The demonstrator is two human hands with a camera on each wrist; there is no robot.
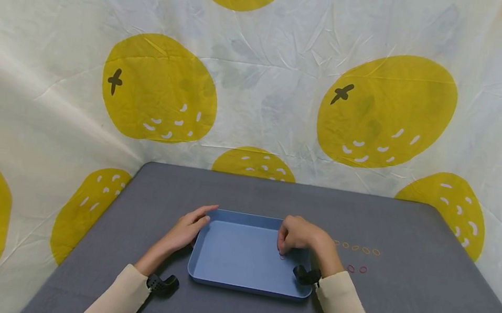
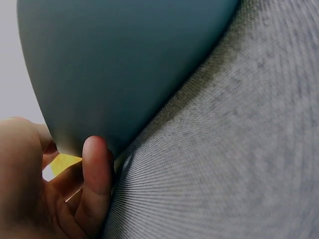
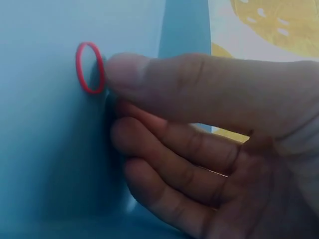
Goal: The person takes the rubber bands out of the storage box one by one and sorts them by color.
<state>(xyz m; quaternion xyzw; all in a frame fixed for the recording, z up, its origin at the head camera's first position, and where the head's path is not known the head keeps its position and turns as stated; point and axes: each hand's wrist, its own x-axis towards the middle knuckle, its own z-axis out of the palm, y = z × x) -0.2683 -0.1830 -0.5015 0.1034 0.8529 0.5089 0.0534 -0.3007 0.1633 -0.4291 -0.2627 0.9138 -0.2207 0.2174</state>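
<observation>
A shallow blue tray (image 1: 241, 266) lies in front of me on the table. My left hand (image 1: 185, 230) holds its left side near the back corner; the left wrist view has a fingertip (image 2: 95, 154) against the outside of the tray wall. Inside the tray's right part, my right hand (image 1: 299, 234) reaches down with bent fingers and pinches a small red rubber band (image 3: 89, 68). That band sticks out past the thumb tip, close over the tray floor. The right index fingertip is mostly hidden behind the thumb.
Right of the tray, a row of several yellow-orange rubber bands (image 1: 356, 248) lies on the grey table (image 1: 403, 303), partly covered by my right wrist. Nearer me lie two more red bands (image 1: 363, 269). A white curtain (image 1: 268, 100) with yellow fruit prints hangs behind the table.
</observation>
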